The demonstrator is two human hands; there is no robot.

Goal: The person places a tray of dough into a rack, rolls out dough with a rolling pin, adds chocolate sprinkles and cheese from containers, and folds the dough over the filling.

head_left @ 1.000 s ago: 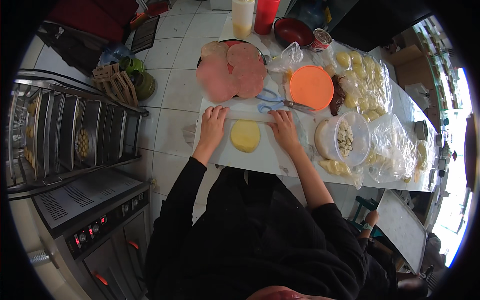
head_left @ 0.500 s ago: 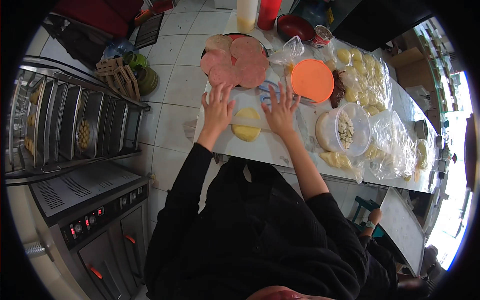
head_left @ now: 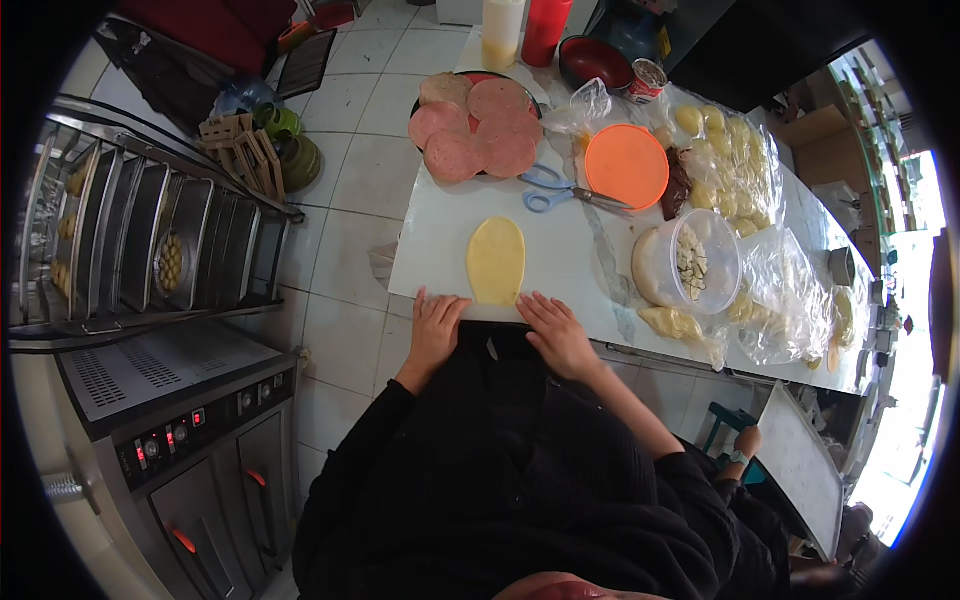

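Observation:
A flat oval of yellow dough [head_left: 497, 258] lies on the white tabletop in front of me. Across its near end, by the table's front edge, runs a white rolling pin [head_left: 489, 313], partly covered by my hands. My left hand [head_left: 437, 325] rests on the pin's left part, fingers out and lying flat. On its right part lies my right hand [head_left: 553, 333], also flat with fingers stretched, beside the dough's near corner. Beyond the dough, blue-handled scissors [head_left: 548, 190] lie partly under an orange round lid [head_left: 627, 167]. Pink meat slices [head_left: 508, 145] cover a plate at the far left.
To the right stand a clear tub [head_left: 728, 262] with white filling and plastic-covered dough balls [head_left: 730, 150]. Two squeeze bottles [head_left: 545, 32] and a dark red bowl [head_left: 595, 62] are at the back. A tray rack [head_left: 150, 240] and oven [head_left: 170, 400] stand left; another person's hand [head_left: 747, 440] shows lower right.
Both hands and the rolling pin have moved toward me, from the dough's middle to its near end. The dough is longer, and the scissors are uncovered.

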